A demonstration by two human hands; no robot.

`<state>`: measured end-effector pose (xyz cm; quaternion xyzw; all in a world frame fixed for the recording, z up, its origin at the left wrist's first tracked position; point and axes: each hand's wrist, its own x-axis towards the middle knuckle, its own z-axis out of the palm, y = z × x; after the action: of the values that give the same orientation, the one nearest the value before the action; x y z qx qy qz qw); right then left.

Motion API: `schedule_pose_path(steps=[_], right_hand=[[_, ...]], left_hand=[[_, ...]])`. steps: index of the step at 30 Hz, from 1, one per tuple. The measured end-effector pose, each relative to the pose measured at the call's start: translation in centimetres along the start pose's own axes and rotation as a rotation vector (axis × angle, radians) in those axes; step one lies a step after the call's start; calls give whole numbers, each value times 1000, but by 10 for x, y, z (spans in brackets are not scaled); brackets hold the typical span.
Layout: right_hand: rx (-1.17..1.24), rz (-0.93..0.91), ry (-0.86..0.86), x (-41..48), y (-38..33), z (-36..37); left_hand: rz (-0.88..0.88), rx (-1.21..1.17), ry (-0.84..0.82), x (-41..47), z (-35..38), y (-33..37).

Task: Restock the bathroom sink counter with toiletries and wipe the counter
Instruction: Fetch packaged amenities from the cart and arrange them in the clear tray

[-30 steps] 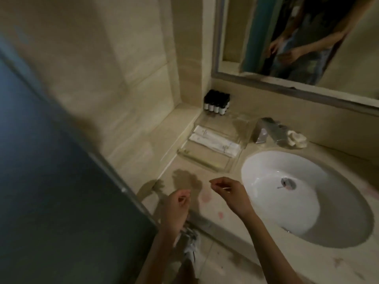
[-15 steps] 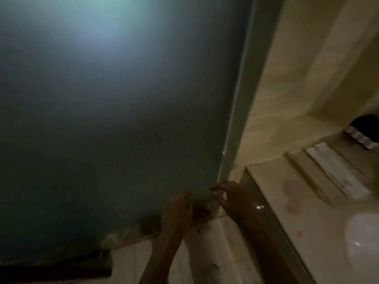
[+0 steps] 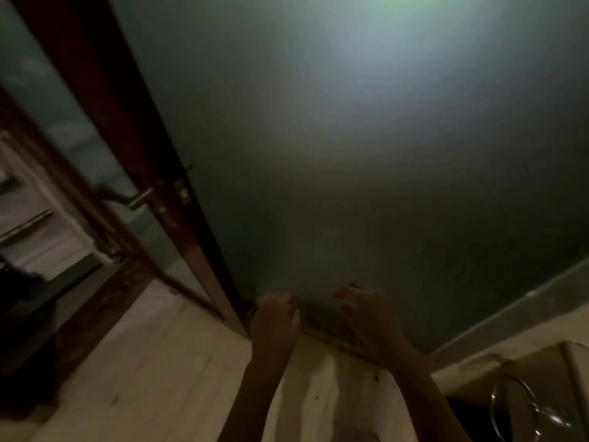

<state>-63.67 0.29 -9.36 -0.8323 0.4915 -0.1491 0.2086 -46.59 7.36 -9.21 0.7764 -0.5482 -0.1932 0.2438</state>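
The glass panel (image 3: 350, 154) is grey-green, door frame (image 3: 134, 129) red-brown, floor (image 3: 153, 378) pale beige.

1. A single wide-angle view, worn on the person's head.
2. It faces forward and down, tilted, close to a frosted glass panel (image 3: 366, 154) that fills most of the frame.
3. The floor (image 3: 153, 362) lies below and a door handle (image 3: 140, 197) sits at the left.
4. The left hand (image 3: 275, 320) and right hand (image 3: 369, 320) are low in the centre, nearest the lens.

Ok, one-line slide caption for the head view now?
Left hand curled, right hand loosely open, both raised before a frosted glass panel; wooden door at left.
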Motion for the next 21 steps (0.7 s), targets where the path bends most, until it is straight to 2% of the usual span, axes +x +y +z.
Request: schedule_pose_path(steps=[5,8,10,13,15,21], right_hand=[[-48,-187,-52,13,-87,50],[9,-299,-53,21,-136,81],[32,-364,-93,24,-171,101],[92,-421,-186,24,-226,130],[137,-460,-241,22,-260,149],[110,-723,-346,-5,-358,189]], left_hand=[[-190,27,127,-42,-57,-72],[-289,23,189,-64,-88,-106],[-345,21,260,-81,-108,-134],[-465,41,246,-117,-137,-175],[-535,50,299,-141,-153,-198],[-759,69,474,-212,-193,-250]])
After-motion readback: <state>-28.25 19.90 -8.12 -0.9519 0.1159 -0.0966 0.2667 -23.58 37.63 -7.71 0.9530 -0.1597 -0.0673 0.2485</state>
